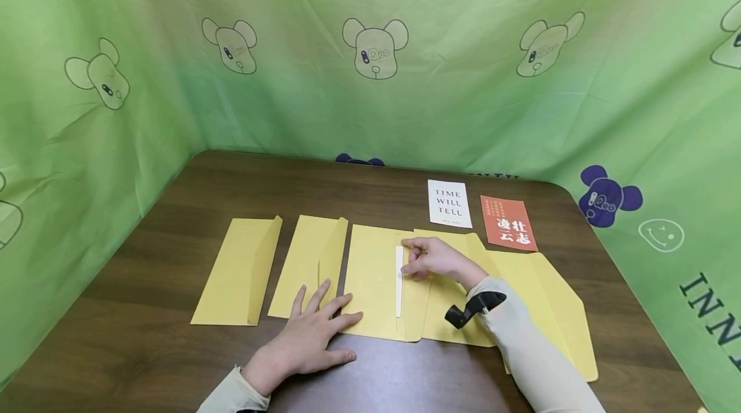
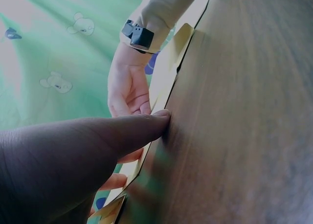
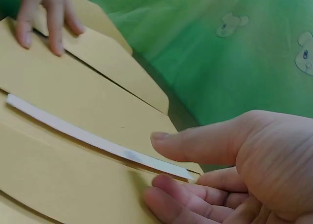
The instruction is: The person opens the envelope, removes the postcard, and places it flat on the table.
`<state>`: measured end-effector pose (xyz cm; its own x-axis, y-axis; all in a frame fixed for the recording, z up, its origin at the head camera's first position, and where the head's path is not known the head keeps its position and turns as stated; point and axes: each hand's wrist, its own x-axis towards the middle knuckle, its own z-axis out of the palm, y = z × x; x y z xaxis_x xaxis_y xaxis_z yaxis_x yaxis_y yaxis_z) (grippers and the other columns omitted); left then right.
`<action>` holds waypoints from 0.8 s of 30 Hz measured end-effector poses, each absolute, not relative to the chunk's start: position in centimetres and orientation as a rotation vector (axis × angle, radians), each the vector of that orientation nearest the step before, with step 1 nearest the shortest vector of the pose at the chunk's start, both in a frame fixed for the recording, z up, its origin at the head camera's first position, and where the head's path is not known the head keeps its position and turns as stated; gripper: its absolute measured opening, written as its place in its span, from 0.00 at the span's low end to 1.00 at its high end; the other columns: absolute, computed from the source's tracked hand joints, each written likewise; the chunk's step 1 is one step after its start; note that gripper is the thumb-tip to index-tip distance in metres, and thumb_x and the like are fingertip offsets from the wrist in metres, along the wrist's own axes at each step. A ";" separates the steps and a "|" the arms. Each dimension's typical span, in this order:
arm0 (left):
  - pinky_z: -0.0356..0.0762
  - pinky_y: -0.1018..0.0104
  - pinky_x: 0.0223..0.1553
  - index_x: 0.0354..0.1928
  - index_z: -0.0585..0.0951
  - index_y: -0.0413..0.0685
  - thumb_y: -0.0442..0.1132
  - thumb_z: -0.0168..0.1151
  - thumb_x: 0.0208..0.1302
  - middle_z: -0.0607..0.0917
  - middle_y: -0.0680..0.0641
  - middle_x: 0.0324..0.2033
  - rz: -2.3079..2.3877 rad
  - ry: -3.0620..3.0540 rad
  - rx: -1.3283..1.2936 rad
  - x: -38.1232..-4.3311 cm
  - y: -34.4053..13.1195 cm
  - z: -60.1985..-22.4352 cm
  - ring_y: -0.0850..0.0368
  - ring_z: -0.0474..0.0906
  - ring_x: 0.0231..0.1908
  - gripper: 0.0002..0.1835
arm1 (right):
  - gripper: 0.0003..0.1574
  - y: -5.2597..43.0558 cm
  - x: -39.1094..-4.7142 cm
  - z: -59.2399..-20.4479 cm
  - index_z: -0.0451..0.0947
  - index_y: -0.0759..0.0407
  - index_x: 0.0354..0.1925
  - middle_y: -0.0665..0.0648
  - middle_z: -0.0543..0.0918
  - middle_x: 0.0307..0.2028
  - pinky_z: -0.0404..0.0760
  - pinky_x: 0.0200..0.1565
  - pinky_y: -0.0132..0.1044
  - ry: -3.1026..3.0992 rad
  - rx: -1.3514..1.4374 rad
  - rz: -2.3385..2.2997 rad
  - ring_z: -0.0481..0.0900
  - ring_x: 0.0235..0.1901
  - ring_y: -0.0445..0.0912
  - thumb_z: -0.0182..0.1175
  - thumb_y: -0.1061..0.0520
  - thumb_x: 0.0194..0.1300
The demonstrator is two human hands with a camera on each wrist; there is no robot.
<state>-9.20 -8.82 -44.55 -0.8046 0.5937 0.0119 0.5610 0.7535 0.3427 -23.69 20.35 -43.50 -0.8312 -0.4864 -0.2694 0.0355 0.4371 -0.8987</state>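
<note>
In the head view, a yellow envelope (image 1: pixel 370 278) lies in the middle of the row, with the narrow edge of a white card (image 1: pixel 399 297) showing at its opening. My left hand (image 1: pixel 315 336) is spread flat, fingers over this envelope's near left corner and the neighbouring envelope (image 1: pixel 295 258). My right hand (image 1: pixel 434 258) is at the card's far end. The right wrist view has its thumb (image 3: pixel 186 145) on one side of the white card (image 3: pixel 98 138) and its bent fingers on the other, with a gap between thumb and card.
Another yellow envelope (image 1: pixel 228 271) lies at the far left. Two more, an envelope (image 1: pixel 446 297) and one with its flap out (image 1: pixel 561 316), overlap under my right forearm. A white printed card (image 1: pixel 449 204) and a red card (image 1: pixel 509 223) lie behind on the wooden table (image 1: pixel 133 278). Green cloth surrounds it.
</note>
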 end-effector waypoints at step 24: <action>0.42 0.28 0.65 0.67 0.75 0.63 0.62 0.62 0.63 0.68 0.49 0.70 0.503 2.847 0.936 -9.2 -8.8 -44.7 0.36 0.48 0.74 0.32 | 0.19 21.9 -23.5 -44.1 0.62 0.76 0.59 0.57 0.81 0.40 0.83 0.48 0.40 1.697 -0.192 -1.820 0.84 0.39 0.44 0.47 0.68 0.74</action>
